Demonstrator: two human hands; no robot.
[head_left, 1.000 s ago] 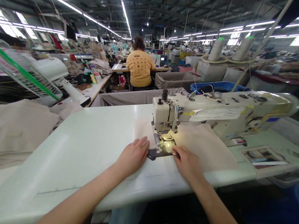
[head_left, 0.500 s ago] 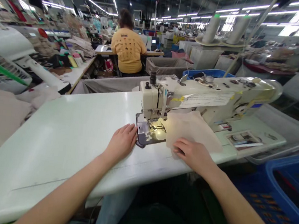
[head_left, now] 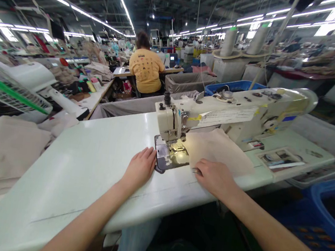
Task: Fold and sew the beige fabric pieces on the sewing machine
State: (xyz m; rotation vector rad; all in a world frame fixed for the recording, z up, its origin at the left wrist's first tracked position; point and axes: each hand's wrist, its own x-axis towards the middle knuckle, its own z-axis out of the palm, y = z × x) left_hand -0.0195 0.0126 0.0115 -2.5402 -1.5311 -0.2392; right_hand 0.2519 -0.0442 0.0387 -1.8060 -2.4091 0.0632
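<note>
My left hand (head_left: 141,163) lies flat on the pale table top, its fingertips touching the left edge of the needle plate (head_left: 166,162). Its fingers are stretched out and nothing is in them. My right hand (head_left: 214,177) rests on the lower left part of a beige cloth piece (head_left: 222,150), with curled fingers. A small metal tool (head_left: 194,170) pokes out from under those fingers; most of it is hidden. The cloth lies right of the needle, under the arm of the sewing machine (head_left: 223,109). A lamp lights the presser foot (head_left: 179,148).
Beige cloth pieces (head_left: 0,155) are piled left of the table, near a white fan with a green strip (head_left: 17,92). A tray of small tools (head_left: 281,158) sits at the right. Blue baskets (head_left: 328,200) stand beside the table. Ahead sits a person in a yellow shirt (head_left: 146,70).
The camera view has shifted, so the scene sits slightly lower and further right. Both hands keep nearly the same place by the machine. The metal tip under my right fingers shows more clearly.
</note>
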